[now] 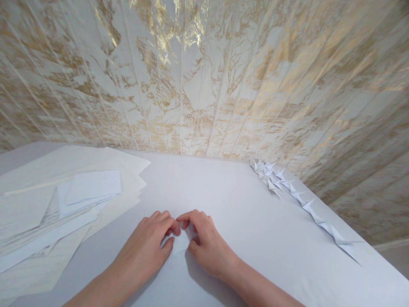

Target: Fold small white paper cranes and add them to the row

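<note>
A small piece of white paper (180, 246) lies on the white table between my hands, and it barely stands out from the tabletop. My left hand (151, 238) is at its left side, fingers curled and the thumb against the paper's edge. From the right, my right hand (206, 241) has its index finger and thumb bent in on the same paper. The two index fingertips nearly meet at the far edge of the paper. My fingers partly cover the paper, so its folds are hard to make out.
Folded white paper cranes (297, 195) stand in a line along the table's right edge, with several more bunched at the far corner. Loose sheets and cut pieces of paper (96, 187) are piled at the left. A gold-patterned wall covering (198, 94) rises behind the table (243, 221).
</note>
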{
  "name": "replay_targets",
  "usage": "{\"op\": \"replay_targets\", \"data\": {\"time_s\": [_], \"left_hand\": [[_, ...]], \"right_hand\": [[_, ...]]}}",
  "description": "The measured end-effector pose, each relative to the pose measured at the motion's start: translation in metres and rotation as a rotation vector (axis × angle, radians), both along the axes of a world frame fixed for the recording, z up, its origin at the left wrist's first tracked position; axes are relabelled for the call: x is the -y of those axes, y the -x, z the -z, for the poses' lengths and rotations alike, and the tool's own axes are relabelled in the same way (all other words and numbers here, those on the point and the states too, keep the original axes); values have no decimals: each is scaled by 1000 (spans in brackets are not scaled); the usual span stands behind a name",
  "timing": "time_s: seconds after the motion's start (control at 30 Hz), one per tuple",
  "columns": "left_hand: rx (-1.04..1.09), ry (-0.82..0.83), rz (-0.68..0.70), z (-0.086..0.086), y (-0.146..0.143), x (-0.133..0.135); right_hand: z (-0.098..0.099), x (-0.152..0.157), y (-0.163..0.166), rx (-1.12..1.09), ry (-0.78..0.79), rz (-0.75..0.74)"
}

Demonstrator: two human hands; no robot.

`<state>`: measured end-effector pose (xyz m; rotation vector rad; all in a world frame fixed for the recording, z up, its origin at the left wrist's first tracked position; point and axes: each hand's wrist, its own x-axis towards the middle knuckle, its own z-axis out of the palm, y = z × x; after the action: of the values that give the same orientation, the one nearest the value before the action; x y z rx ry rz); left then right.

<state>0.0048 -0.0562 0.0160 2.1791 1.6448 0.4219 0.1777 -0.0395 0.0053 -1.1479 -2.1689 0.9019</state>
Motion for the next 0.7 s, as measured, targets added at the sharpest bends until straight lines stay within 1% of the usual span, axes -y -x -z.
{"op": "replay_targets", "data": {"time_s": [0.13,0.23,0.37,0.5,0.57,0.7], "left_hand": [[72,-144,10,12,-1,6],[143,-191,34,18,1,9],[199,-122,69,19,2,10],[254,-28,-26,18,3,8],[262,15,-51,18,3,6],[232,31,-12,15,3,3]], "right_hand": [[6,2,-5,-126,-17,2],[7,4,-4,-135,-73,-22],[4,6,-1,-115,-80,-8],[3,7,-1,-146,-45,3],[3,7,-2,-165,-25,9],[4,8,-1,-149,-35,30]]}}
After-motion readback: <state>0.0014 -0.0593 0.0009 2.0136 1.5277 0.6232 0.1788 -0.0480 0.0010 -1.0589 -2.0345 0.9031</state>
